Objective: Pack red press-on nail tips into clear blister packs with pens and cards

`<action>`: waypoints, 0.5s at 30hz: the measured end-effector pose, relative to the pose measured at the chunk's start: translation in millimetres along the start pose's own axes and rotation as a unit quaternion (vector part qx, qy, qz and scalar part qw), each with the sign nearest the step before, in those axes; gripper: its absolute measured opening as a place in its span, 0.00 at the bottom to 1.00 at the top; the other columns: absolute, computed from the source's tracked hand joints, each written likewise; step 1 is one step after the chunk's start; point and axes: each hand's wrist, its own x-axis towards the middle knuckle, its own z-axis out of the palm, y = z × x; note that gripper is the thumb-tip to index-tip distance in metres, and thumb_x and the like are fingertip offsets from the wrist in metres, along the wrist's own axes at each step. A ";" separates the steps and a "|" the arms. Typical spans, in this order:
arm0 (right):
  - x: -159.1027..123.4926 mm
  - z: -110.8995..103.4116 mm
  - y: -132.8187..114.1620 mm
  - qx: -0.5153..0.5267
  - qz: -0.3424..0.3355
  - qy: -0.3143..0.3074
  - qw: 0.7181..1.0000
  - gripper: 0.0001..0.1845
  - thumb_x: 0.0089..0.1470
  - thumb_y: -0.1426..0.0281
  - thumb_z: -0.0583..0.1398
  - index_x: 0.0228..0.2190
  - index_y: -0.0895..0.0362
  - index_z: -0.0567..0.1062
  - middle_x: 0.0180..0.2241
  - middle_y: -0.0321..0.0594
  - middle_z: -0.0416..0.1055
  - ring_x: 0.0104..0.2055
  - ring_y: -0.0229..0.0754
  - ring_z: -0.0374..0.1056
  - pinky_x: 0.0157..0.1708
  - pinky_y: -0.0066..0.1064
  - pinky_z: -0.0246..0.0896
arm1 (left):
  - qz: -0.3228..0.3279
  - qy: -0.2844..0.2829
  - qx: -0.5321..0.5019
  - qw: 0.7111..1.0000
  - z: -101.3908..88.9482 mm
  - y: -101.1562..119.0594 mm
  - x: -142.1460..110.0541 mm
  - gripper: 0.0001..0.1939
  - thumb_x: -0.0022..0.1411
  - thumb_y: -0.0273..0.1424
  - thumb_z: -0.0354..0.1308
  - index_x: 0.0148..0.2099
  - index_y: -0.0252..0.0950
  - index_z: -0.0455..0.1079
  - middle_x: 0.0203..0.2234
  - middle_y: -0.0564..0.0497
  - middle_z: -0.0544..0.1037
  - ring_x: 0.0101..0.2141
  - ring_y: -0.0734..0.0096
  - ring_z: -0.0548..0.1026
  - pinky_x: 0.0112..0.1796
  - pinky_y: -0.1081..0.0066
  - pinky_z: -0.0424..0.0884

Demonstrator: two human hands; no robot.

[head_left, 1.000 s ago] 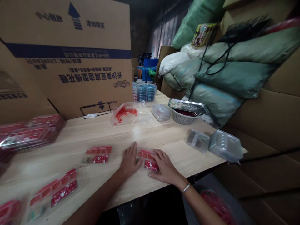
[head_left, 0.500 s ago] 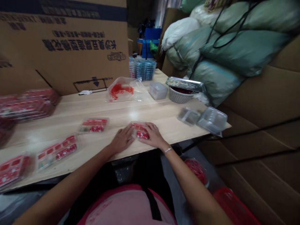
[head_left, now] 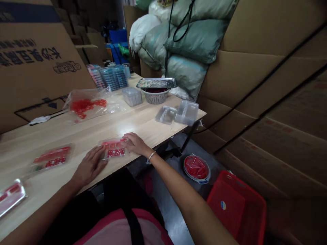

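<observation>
A clear plastic blister pack (head_left: 114,148) with red pieces and a red white-dotted section lies flat on the table near its front edge. My left hand (head_left: 90,166) grips its left side, fingers along the edge and thumb lower down. At the opposite end, my right hand (head_left: 138,144) has its fingertips and thumb closed over the right edge; a bracelet circles that wrist. To the left lies another filled pack (head_left: 53,158) of the same kind, slightly blurred. A further pack (head_left: 11,197) is cut off by the left border.
Behind lie a plastic bag of red pieces (head_left: 88,105), stacked clear trays (head_left: 132,96), a grey basket (head_left: 156,97) under a metal tray (head_left: 156,82), and two clear containers (head_left: 187,112). Below right stand a bowl of red pieces (head_left: 196,166) and a red crate (head_left: 237,207). Cardboard boxes (head_left: 255,85) line the right.
The view has swung to the right, so table items appear farther left and the bowl and red crate show fully. Both hands stay at the same pack; the right one sits nearer its edge.
</observation>
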 end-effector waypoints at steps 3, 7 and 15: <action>-2.0 -1.6 -0.9 0.016 -0.012 -0.001 1.000 0.17 0.58 0.63 0.58 0.45 0.61 0.72 0.47 0.49 0.69 0.52 0.43 0.64 0.53 0.37 0.59 | -0.006 0.010 -0.011 1.000 -1.8 3.4 5.5 0.27 0.66 0.41 0.45 0.63 0.36 0.53 0.58 0.38 0.65 0.58 0.48 0.62 0.53 0.47 0.63; -16.3 -0.3 -10.7 -0.024 -0.077 -0.047 0.996 0.32 0.49 0.55 0.63 0.51 0.59 0.68 0.56 0.54 0.60 0.60 0.55 0.53 0.59 0.49 0.50 | -0.015 0.026 -0.040 0.999 -4.2 22.9 3.2 0.28 0.66 0.41 0.43 0.64 0.33 0.51 0.57 0.35 0.66 0.58 0.48 0.62 0.53 0.44 0.61; -18.0 12.1 15.4 -0.103 -0.128 -0.052 0.985 0.30 0.48 0.50 0.57 0.49 0.54 0.67 0.53 0.54 0.62 0.57 0.64 0.58 0.54 0.58 0.54 | -0.165 0.060 0.065 0.982 -26.5 45.8 -74.3 0.31 0.64 0.47 0.45 0.63 0.36 0.54 0.62 0.40 0.60 0.62 0.57 0.56 0.59 0.55 0.52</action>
